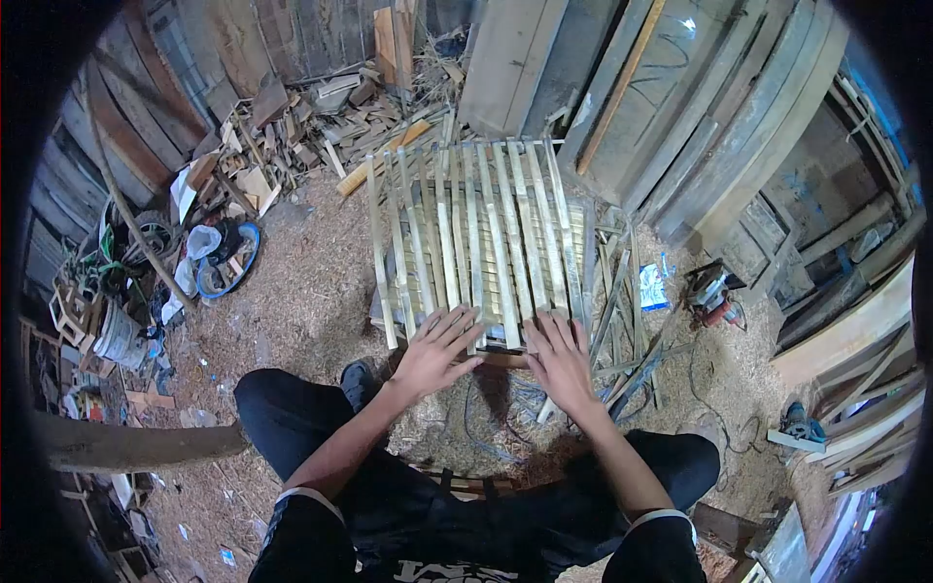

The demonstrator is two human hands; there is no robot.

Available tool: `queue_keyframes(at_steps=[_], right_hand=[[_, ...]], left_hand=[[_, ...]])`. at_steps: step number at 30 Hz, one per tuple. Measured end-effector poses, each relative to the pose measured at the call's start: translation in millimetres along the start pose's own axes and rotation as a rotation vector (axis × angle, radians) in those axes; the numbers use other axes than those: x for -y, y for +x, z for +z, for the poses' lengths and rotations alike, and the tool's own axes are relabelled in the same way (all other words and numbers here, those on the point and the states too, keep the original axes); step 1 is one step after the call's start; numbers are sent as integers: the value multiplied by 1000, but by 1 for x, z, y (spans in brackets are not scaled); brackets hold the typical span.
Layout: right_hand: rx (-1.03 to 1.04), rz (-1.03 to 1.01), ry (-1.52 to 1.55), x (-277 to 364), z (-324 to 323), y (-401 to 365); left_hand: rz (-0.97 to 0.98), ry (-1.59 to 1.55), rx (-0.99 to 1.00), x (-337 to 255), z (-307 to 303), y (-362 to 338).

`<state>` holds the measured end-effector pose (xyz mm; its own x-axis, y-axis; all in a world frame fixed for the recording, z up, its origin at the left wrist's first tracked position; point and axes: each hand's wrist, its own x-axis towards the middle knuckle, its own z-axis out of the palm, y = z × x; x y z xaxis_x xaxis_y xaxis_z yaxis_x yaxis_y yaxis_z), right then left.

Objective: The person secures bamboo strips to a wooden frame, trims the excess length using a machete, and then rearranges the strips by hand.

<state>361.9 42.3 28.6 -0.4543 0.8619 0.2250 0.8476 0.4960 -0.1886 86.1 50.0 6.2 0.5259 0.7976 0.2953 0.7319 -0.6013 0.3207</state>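
Observation:
In front of my knees, a row of several long, narrow wooden slats [491, 223] lies side by side on a low stack of wood [587, 255]. My left hand [434, 355] rests palm down on the near ends of the slats left of centre, fingers spread. Farther right, my right hand [562, 361] lies flat over the near ends there, its fingers stretched forward. Both hands touch the slats without gripping any. The slat ends beneath my fingers are partly hidden.
Loose strips and cables lie right of the stack, near a red power tool [717, 296]. A blue basin [229, 260] and a white bucket [119, 335] stand at left. Scrap wood [321, 121] is heaped behind; tall planks [739, 117] lean at right. Shavings cover the floor.

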Motion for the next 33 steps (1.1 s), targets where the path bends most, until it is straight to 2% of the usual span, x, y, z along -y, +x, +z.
queue_keyframes(at_steps=[8,19,22,25,33], right_hand=[[6,88,-36,-10,0,-13],[76,27,51,-23,-6,-10],[21,71,231,-21,-8,-10],[10,0,203,-22,-11,-12],[-15,31,163,-30,-5,-13]], left_hand=[[33,62,47,0,12,0],[73,75,62,3,13,1],[64,51,59,1,10,2],[50,12,53,-1,8,3],[66,34,65,0,12,3]])
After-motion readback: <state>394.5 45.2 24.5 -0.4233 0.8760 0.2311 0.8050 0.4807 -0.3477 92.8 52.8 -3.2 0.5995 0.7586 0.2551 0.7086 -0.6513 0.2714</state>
